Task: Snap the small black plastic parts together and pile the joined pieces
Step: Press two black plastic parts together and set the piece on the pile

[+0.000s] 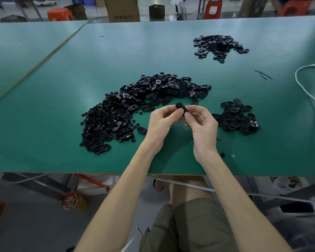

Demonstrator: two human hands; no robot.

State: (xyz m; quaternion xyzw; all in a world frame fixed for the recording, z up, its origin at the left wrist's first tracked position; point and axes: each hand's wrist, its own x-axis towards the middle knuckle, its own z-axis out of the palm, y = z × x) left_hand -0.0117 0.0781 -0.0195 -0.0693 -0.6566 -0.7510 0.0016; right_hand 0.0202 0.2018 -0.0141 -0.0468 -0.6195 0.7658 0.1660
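Because the snap needs opposing pressure, the left hand (163, 124) and right hand (203, 124) each take a curled pinch grip on one black part (181, 108), raised above the counter (44, 124) midway between its side edges. Loose parts (144, 106) lie just beyond it. A smaller pile (236, 118), probably joined pieces, sits toward the right edge, within easy reach.

Dark print is seen on the front of a cardboard box (123, 10) beyond the far edge of the surface (44, 124): a few characters in brackets, too blurred to be read. A cartoon figure is printed on a red disc (70, 200) on the floor; no words can be made out there
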